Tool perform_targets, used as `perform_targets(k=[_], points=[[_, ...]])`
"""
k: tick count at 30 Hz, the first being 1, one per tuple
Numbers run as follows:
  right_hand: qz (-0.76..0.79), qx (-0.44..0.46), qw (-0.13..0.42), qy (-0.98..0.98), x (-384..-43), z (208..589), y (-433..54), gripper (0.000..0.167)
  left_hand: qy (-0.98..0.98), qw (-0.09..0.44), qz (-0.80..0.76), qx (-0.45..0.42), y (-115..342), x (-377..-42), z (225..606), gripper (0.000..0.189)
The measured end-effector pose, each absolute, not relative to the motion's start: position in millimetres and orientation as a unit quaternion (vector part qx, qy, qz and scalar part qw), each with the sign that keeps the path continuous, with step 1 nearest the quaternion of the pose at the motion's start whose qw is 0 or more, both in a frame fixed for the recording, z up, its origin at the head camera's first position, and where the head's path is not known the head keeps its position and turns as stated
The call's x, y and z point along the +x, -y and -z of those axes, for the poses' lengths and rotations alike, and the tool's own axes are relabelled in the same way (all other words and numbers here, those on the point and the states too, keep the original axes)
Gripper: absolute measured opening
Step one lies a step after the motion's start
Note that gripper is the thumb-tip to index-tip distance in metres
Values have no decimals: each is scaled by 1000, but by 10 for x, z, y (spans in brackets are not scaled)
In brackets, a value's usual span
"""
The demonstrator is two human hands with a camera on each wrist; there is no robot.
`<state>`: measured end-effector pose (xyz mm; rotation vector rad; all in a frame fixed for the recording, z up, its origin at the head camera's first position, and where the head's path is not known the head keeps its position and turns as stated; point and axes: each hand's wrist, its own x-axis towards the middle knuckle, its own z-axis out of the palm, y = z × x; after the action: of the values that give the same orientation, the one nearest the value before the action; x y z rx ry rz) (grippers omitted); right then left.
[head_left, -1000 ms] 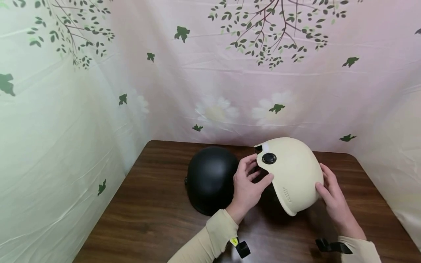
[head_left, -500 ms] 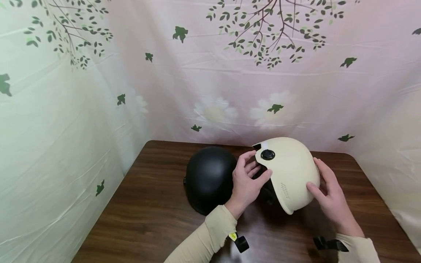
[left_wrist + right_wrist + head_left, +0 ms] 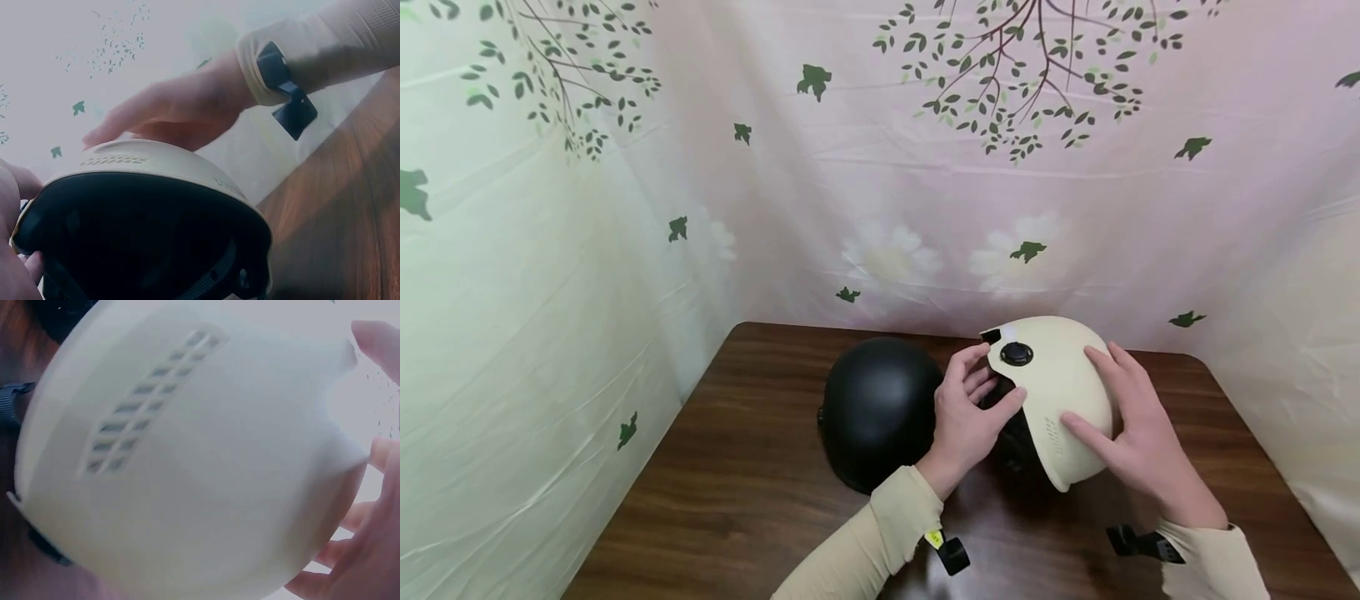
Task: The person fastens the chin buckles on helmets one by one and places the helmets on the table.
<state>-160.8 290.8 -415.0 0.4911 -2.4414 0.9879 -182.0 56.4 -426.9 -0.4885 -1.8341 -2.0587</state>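
Observation:
A cream helmet, with a round black knob on its side, is tilted with its opening facing left. My left hand holds the helmet by its front edge, thumb outside and fingers reaching under. Fingers and thumb of my right hand are spread over the outside of the shell at its right. In the left wrist view the dark inside and a grey strap show. Slanted rows of vents fill part of the right wrist view, where the fingers follow the dome's curve.
A matte black helmet rests dome up on the brown wooden table, just left of my left hand. Behind the table hangs a pale curtain printed with branches and flowers. Black straps with small mounts sit at both wrists.
My right hand has slid up and left over the cream shell from its right edge. The left hand keeps its grip, and the helmet has hardly moved.

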Motion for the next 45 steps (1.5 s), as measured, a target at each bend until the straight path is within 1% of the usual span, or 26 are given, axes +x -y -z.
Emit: perform_targets(k=[6, 11, 17, 20, 23, 27, 30, 35, 38, 45], points=[[-312, 199, 247, 895, -1557, 4016, -2758, 88, 659, 169, 706, -197, -575, -1811, 4263, 59], [-286, 210, 265, 897, -1565, 3924, -2678, 88, 670, 158, 688, -227, -573, -1811, 4228, 60], [-237, 232, 302, 894, -1649, 3848, -2651, 76, 708, 143, 636, -269, -588, -1809, 4190, 65], [-226, 218, 303, 900, -1663, 3837, -2650, 71, 729, 144, 612, -270, -579, -1803, 4185, 66], [-246, 186, 276, 910, -1640, 3833, -2672, 68, 739, 141, 607, -256, -550, -1795, 4201, 65], [-292, 142, 213, 921, -1618, 3847, -2770, 69, 760, 129, 601, -211, -491, -1776, 4277, 64], [-331, 134, 184, 916, -1641, 3888, -2875, 71, 793, 105, 575, -170, -466, -1758, 4365, 65], [-386, 124, 165, 899, -1622, 3984, -3041, 78, 833, 38, 536, -134, -504, -1726, 4493, 70], [-396, 105, 146, 901, -1576, 4027, -3102, 82, 843, 13, 524, -122, -515, -1705, 4535, 71], [-383, 53, 121, 914, -1532, 4065, -3204, 83, 854, -4, 509, -104, -528, -1686, 4563, 72]])
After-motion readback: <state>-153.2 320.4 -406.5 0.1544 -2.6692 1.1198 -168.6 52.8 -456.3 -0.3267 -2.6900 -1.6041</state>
